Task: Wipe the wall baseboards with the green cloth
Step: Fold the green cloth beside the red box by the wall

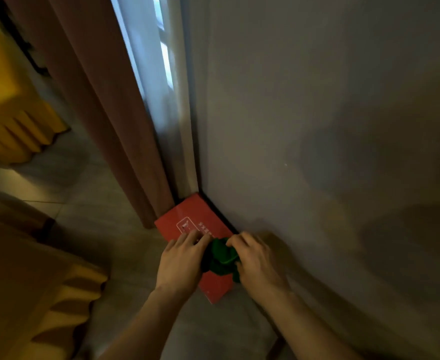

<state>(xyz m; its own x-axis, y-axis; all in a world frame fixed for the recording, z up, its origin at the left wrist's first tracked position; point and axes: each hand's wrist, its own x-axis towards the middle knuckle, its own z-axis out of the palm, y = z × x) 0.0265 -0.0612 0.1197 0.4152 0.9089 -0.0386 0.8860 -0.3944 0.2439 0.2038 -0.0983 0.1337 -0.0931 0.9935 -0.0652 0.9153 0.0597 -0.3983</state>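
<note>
A bunched green cloth [220, 258] sits between my two hands, low near the wall. My right hand [255, 261] grips its right side with curled fingers. My left hand [181, 263] touches the cloth's left side, fingers stretched forward over a red box [187, 216]. The dark baseboard [217, 210] runs along the foot of the grey wall [317, 126], just beyond the red box; my hands and the cloth hide the stretch of it nearest to me.
The flat red box lies on the tiled floor [97, 229] against the baseboard, in the corner. A brown curtain [104, 100] hangs left of the corner beside a bright window strip. Yellow-skirted tables [11, 113] stand at far left and lower left.
</note>
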